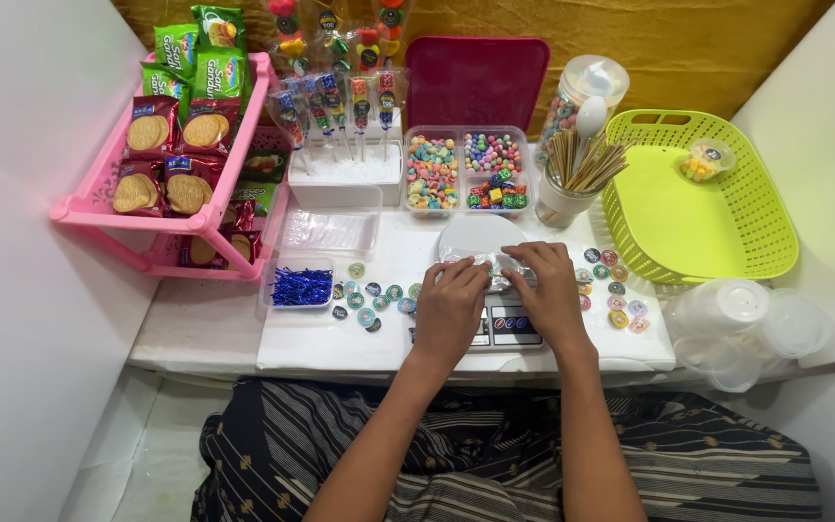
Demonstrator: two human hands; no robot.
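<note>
White table, both hands' grip – left hand, right hand – holding clear wrapper; scale beneath

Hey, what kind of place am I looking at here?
Likely a small home candy-packing station: a divided tray of coloured candies, candy skewers standing in a white block, and a small scale under both hands.
</note>
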